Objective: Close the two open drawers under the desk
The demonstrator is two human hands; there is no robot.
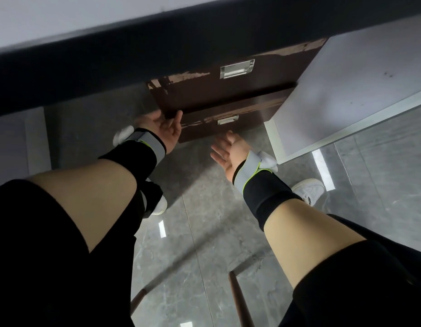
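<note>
1. Both drawers apparently not yet shut: upper dark brown wooden drawer front with a recessed metal pull and chipped top edge (228, 90) standing forward beneath the dark edge of the table (110, 55), and the lower dark brown drawer front with a smaller metal pull (228, 128) set a step further back below it.
2. Hard to judge how far either drawer projects, since the steep downward view foreshortens the fronts against the white cabinet side panel (334, 90) to their right.
3. Left hand (164, 128) open, palm up, fingertips touching the lower left corner of the upper drawer front; no grip around anything.
4. Right hand (228, 149) open and empty, fingers spread, hovering just beside the bottom edge of the lower drawer front; contact cannot be told.
5. Judged stage: early, with hands placed for a push and both closings left to do.
6. Drawer interiors hidden entirely behind the fronts and under the table, so contents cannot be told.
7. Glossy grey marble-patterned floor tiles (204, 232) below, with a white sneaker (308, 190) near the cabinet and brown wooden chair legs (240, 300) at the bottom of the view.
</note>
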